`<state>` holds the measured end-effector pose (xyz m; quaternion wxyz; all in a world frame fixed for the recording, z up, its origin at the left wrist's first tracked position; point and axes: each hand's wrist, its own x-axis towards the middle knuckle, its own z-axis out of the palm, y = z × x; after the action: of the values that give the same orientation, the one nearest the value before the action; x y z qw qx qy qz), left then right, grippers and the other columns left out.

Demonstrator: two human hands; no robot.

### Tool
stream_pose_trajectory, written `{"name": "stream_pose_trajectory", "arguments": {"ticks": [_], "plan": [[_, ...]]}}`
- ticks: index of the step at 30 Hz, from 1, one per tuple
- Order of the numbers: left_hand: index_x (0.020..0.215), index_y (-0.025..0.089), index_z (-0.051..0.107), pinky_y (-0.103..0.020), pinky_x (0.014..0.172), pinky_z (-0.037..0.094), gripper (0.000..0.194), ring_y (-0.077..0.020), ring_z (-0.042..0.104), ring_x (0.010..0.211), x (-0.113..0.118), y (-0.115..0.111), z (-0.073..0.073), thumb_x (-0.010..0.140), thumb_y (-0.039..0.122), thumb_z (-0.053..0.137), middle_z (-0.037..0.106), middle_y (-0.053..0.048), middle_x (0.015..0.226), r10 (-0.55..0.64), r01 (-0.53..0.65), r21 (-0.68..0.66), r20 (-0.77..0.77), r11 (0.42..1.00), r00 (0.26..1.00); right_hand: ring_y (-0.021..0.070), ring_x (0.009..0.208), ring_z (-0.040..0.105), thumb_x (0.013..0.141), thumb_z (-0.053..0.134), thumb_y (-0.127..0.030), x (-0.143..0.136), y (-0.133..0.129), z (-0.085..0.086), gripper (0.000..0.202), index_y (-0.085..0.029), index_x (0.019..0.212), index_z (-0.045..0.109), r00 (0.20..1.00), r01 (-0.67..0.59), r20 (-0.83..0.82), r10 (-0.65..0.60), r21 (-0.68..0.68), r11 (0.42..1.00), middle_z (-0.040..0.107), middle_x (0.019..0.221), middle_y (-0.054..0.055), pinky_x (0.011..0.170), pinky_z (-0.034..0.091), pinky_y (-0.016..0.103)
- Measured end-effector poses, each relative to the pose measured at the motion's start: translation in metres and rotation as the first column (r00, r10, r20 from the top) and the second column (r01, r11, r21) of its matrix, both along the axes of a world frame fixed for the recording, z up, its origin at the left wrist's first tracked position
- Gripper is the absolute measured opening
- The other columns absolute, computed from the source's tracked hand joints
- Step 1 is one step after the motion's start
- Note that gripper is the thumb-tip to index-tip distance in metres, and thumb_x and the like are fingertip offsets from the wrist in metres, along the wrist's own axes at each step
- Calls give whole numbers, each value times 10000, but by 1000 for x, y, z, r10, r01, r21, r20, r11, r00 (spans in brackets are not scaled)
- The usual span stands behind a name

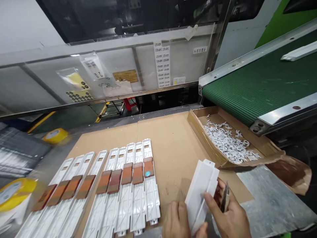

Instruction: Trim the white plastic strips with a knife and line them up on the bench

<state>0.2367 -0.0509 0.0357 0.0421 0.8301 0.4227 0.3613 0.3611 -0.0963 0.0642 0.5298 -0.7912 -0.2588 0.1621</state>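
Worktop (173,145) covered in cardboard sheet, green conveyor (260,86) upper right, machine guard behind.

Both hands at bottom edge, on one white plastic part (201,191). Its long axis runs from lower left up to upper right, top end tilted away from the person. Right hand (230,218) is nearer: thumb across the part's face, fingers closed around its right edge, also pinching a small dark tool (225,198); can't tell what kind. Left hand (177,219) supports the lower end, fingers curled, grip partly out of frame. Row of finished white parts (111,191) with brown tape lies just left. Cardboard tray of white trimmings (230,145) sits beyond the right hand.
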Motion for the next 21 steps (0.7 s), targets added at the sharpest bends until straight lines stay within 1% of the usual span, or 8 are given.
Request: {"name": "stream_pose_trajectory", "arguments": {"ticks": [7,11,13,15,17,18,19,21], "plan": [[1001,171,447,-338,535,425,424,-244,551,644,-3,-13,-9,848,548,328,544,-94,781,5,-5,-37,11,999,1000,250,748,674,660,584,-655,-8,8,15,657,-176,1093,464,998,56,32,-51,-180,982,706,830,80,584,550,292],[948,194,507,-348,598,411,432,-245,533,690,-7,-12,-10,767,585,478,527,-68,759,-28,99,-316,222,943,975,231,796,661,715,574,-593,-10,6,18,579,-172,1105,496,1000,-6,15,6,-56,998,692,860,71,639,540,281],[935,191,563,-338,641,408,452,-232,532,725,-11,-4,-5,700,577,572,553,-71,791,-24,295,-563,437,772,899,185,697,640,769,556,-559,-12,4,21,529,-174,1128,502,998,-46,-30,48,53,998,669,835,48,603,524,251],[953,165,610,-319,668,408,475,-215,536,746,-16,8,3,710,570,560,587,-79,812,162,534,-727,645,432,747,123,532,553,813,525,-552,-14,0,25,500,-194,1159,486,992,-80,-92,91,117,990,632,801,12,522,486,226],[961,134,633,-302,656,406,482,-197,544,727,-21,21,11,780,549,467,615,-90,826,459,756,-642,714,128,529,89,448,437,846,469,-572,-16,-4,29,480,-223,1175,463,981,-96,-158,116,130,987,588,759,-16,462,437,212],[974,131,636,-297,639,404,476,-187,548,703,-23,26,15,810,525,427,625,-91,838,583,837,-545,699,58,414,88,449,414,859,435,-583,-17,-6,29,469,-236,1175,456,972,-107,-196,130,124,986,570,740,-23,444,418,205],[996,137,635,-295,621,402,456,-179,551,673,-25,31,18,830,495,406,635,-89,850,668,892,-449,676,40,311,91,462,414,870,403,-591,-17,-8,29,460,-247,1171,454,962,-121,-233,143,107,987,556,725,-24,432,402,197],[1059,164,620,-300,606,408,408,-179,566,643,-29,37,23,843,439,410,651,-84,883,749,945,-319,642,69,162,97,463,422,866,372,-619,-18,-12,26,463,-256,1137,465,944,-161,-280,173,64,985,547,701,-21,388,368,190]]}}
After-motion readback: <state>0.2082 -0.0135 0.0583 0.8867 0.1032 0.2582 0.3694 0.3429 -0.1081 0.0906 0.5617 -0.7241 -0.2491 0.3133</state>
